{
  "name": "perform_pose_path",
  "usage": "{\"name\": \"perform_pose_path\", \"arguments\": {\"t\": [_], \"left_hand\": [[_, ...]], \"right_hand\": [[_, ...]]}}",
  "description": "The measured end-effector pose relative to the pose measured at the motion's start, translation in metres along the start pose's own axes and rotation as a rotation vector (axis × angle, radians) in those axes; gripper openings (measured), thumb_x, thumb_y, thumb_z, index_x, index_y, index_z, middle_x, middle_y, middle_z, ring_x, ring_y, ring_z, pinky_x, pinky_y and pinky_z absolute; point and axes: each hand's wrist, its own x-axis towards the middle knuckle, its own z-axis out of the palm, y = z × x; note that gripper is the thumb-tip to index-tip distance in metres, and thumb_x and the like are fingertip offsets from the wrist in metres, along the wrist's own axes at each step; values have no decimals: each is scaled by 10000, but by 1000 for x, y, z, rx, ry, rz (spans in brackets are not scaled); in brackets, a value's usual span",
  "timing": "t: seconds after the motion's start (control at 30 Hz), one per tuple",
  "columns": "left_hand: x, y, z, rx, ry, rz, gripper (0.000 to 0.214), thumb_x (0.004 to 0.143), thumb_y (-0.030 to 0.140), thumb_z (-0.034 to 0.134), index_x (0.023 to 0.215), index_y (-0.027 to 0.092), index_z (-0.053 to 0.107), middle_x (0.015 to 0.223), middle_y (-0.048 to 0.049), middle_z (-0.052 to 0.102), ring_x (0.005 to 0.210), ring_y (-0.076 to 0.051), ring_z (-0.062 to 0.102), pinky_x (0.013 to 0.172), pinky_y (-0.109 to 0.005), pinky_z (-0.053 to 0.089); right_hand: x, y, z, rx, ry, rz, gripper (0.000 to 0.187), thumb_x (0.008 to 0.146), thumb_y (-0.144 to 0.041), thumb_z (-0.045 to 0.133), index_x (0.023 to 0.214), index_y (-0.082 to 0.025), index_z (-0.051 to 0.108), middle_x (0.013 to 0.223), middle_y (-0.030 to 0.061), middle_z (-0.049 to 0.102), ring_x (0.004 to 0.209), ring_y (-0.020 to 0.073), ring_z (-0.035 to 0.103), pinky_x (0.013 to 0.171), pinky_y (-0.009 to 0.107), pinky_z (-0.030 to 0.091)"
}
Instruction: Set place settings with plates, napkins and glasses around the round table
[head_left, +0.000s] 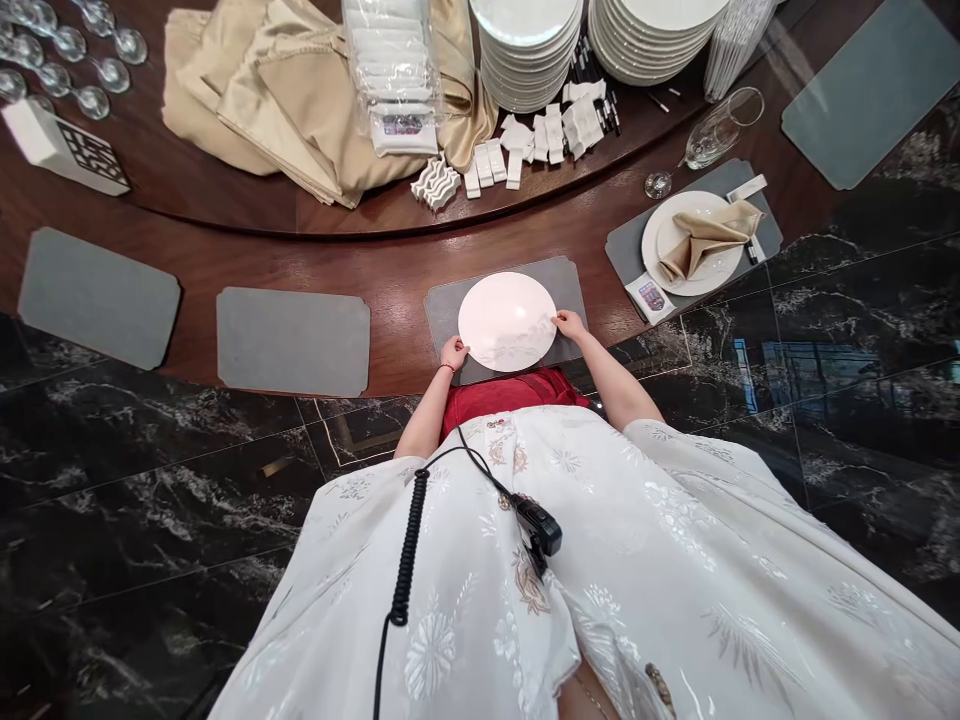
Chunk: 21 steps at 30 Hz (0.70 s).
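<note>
A white plate [508, 320] is over the grey placemat [568, 283] right in front of me; I cannot tell whether it rests flat on it. My left hand [454, 352] pinches the plate's rim at the lower left. On the opposite side, my right hand [570, 324] has its fingers closed on the rim. To the right, a second placemat bears a white plate [656, 262] with a smaller plate and a folded beige napkin [709, 240] on it. A white packet [650, 299] lies by that plate, and a wine glass [705, 140] stands beyond it.
On the raised wooden turntable [247, 205] are beige cloths [300, 110], wrapped packets [394, 80], two plate stacks [529, 60] and white rests [491, 165]. Glasses [94, 100] stand far left, near a white holder [64, 150]. Bare placemats [292, 340] lie along the table edge.
</note>
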Motion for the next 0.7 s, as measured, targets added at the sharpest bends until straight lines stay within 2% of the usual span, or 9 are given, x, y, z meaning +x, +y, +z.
{"name": "perform_pose_path", "arguments": {"t": [0.2,0.3,0.37,0.5,0.6,0.7], "left_hand": [[-1,-1,-2,-33,-20,-26,141,676,119,664,731,176,546,663,28,530,661,-131,502,737,-268,443],[-2,-4,-2,-11,-10,-6,145,665,149,668,727,178,541,654,26,534,650,-127,496,709,-259,441],[-3,-5,-2,11,-1,12,150,664,172,668,710,183,526,654,24,539,646,-127,495,693,-253,443],[-7,-7,1,49,20,10,182,669,174,652,644,192,473,638,26,523,630,-128,494,686,-255,439],[-12,-8,4,41,49,-26,177,659,151,630,623,191,462,627,27,507,622,-127,485,671,-251,420],[-16,-10,5,9,64,-56,138,649,147,619,632,184,487,636,23,523,623,-125,492,665,-248,412]], "right_hand": [[3,-1,-4,33,-31,81,204,931,-322,530,849,-166,633,940,107,716,893,208,613,883,311,485],[14,-13,-13,-10,97,183,312,960,-481,539,936,-177,606,1056,172,701,969,251,630,933,371,489],[32,-32,-23,-18,172,185,341,951,-527,557,968,-188,593,1110,188,689,1021,275,634,967,404,483],[95,-99,-59,84,221,23,397,960,-582,532,959,-192,608,970,137,707,962,278,671,937,412,511],[157,-169,-95,268,249,-45,555,989,-677,383,1007,-179,627,818,92,686,784,245,690,812,397,558],[214,-243,-127,438,280,-44,653,947,-750,401,1079,-156,639,787,80,668,695,222,679,701,376,574]]}}
